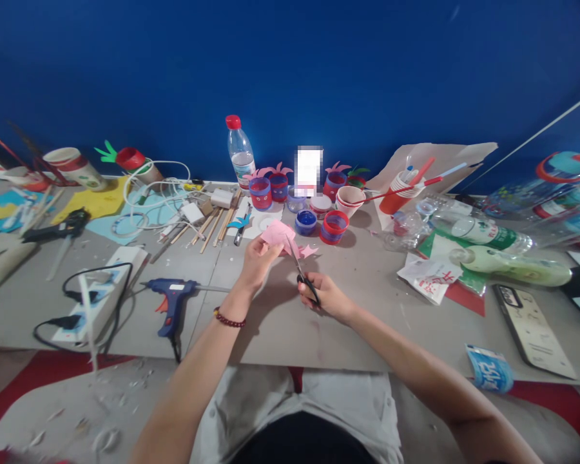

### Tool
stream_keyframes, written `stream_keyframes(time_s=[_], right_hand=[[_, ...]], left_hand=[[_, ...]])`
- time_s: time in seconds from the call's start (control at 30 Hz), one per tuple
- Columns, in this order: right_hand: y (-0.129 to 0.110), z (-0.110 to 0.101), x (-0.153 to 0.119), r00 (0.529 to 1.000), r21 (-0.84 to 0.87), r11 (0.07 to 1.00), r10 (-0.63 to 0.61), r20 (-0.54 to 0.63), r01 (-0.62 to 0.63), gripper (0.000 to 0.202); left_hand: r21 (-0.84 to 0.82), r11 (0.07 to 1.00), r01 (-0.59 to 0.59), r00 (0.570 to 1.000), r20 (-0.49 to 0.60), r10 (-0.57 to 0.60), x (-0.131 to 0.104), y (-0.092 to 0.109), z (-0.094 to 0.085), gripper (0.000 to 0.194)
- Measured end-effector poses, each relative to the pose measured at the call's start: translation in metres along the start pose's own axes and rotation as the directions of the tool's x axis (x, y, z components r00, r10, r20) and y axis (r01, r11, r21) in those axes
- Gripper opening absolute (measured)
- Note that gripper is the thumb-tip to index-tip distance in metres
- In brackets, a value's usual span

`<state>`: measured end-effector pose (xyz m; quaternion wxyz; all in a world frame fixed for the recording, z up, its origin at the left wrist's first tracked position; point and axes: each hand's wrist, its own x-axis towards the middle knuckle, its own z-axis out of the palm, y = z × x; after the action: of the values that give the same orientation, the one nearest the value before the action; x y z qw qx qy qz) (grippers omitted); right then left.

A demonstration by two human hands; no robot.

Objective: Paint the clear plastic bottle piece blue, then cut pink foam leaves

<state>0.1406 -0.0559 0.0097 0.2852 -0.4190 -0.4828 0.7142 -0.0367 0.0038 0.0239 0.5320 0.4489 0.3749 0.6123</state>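
Between the fingers of my left hand (257, 263) is a piece of pink paper (279, 233), with a cut strip trailing off its right side. My right hand (326, 296) grips black-handled scissors (309, 287), whose blades reach up against the paper. Just beyond the hands stand an open jar of blue paint (306, 222) and a red-and-purple painted ring (334, 227). Behind them are painted cups with pink paper tufts, one of them a red-and-purple cup (260, 193). A small blue paper cutout (238, 222) lies left of the pink paper.
A blue glue gun (173, 301) and a white power strip (101, 293) lie to the left, with cords around them. Wooden sticks (212, 227) and a bottle with a red cap (240, 154) are farther back. Plastic bottles (483, 232) and a phone (534, 330) lie right.
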Motion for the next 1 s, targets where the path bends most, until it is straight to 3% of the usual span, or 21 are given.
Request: stream_keyframes(time_s=[1.0], right_hand=[[-0.0023,0.0015,-0.0005,1.000,-0.002,1.000,-0.014,-0.008,0.014,0.051]], left_hand=[[0.039,0.999,0.034,0.999,0.016,-0.035,-0.0013,0.0038,0.0019,0.037]])
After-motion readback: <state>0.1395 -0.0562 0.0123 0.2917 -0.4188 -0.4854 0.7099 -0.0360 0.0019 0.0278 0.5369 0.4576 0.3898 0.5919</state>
